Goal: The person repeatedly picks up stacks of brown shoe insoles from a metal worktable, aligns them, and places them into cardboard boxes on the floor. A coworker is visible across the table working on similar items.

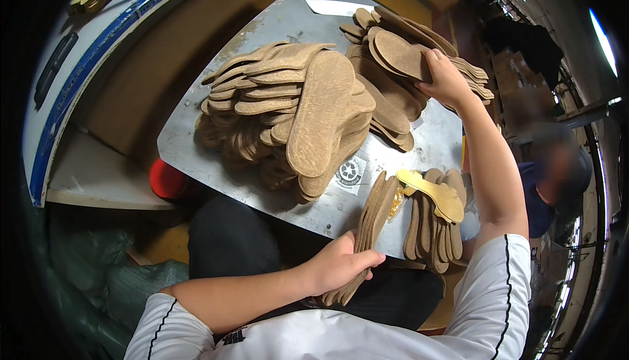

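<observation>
Right hand [445, 79] outstretched onto insoles [400, 52]

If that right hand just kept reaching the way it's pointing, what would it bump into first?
The right hand already touches an insole atop the far pile. Going on up and leftward, it would likely push into that pile's upper insoles; depth is hard to judge.

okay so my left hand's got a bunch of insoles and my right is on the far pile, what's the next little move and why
Probably lift the top insole off the far pile and bring it back to the bundle. Your right hand already has its fingers on that insole, and your left hand holds the bundle upright at the table edge, with room to add one.
</observation>
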`<state>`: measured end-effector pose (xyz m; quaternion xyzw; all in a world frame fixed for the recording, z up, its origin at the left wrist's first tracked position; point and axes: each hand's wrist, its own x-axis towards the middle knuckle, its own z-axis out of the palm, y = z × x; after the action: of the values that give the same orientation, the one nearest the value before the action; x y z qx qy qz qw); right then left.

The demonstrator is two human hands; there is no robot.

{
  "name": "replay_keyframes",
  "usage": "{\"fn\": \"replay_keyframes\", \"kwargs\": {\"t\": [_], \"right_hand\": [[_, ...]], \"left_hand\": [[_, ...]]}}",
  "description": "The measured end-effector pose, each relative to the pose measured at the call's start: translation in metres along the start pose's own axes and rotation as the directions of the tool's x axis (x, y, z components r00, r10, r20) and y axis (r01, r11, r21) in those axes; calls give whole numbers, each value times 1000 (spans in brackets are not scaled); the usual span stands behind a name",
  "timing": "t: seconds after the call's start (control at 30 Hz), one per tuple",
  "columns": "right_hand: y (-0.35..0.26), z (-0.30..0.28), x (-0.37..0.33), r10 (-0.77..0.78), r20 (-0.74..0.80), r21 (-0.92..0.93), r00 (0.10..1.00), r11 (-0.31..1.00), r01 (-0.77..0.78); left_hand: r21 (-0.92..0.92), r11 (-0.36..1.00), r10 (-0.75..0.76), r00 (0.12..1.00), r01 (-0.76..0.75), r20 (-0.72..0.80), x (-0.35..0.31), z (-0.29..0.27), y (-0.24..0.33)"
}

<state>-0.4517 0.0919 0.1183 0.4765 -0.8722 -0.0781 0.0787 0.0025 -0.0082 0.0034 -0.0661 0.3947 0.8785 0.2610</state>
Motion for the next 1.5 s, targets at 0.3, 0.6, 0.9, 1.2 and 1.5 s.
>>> {"fn": "replay_keyframes", "kwargs": {"t": [0.3,0.6,0.9,1.2,1.5], "right_hand": [[-14,-29,-61,240,364,830,900,354,-431],[-130,-9,-210,263,447,891,855,-212,-401],[-221,-5,-301,490,287,941,823,-305,-146],[-248,16,-323,315,340,848,886,-511,-144],[-275,36,-330,447,279,905,850,-420,-76]], "left_hand": [[-36,999,8,995,-12,-101,14,-11,-6],[35,980,200,956,-197,-216,17,-18,-8],[84,910,414,897,-406,-155,13,-12,-20],[109,895,439,898,-433,-37,19,-12,-26],[62,907,418,908,-415,-27,33,-9,-41]]}}
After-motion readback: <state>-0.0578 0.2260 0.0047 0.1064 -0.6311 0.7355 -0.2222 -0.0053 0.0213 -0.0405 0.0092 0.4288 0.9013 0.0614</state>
